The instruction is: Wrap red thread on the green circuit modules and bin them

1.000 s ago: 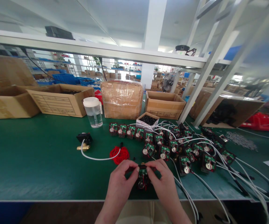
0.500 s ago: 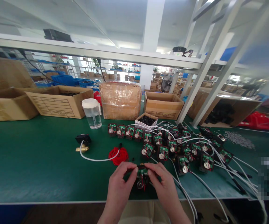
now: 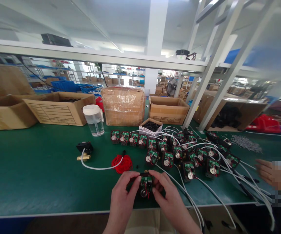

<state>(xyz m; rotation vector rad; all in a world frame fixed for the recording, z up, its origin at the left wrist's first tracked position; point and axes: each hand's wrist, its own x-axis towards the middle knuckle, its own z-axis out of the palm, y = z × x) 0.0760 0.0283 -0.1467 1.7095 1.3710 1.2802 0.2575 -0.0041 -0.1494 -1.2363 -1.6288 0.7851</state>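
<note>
Near the front edge of the bench, my left hand (image 3: 124,192) pinches the left side of an open black housing with a green circuit board (image 3: 145,182). Opposite it, my right hand (image 3: 170,192) grips the right side, with the thumb low and the index finger along the top edge. Red wires and a round silver part show on the board's lower half; brass peeks out behind its top edge. Just beyond lies a coil of red cord (image 3: 122,164). To the right, several similar board units (image 3: 168,159) stand in rows, many trailing white cables (image 3: 189,198).
A finished-looking black unit with a brass fitting (image 3: 85,157) lies left. Behind stand a water jug (image 3: 93,122), cardboard boxes (image 3: 123,107) and a small box of black parts (image 3: 151,127). Another person's hand (image 3: 264,172) is at the right, near small grey pieces (image 3: 246,144).
My right thumb and fingers have shifted lower along the housing's right side; my left hand keeps its pinch. Another person's hand has come into view at the right. The view has shifted slightly.
</note>
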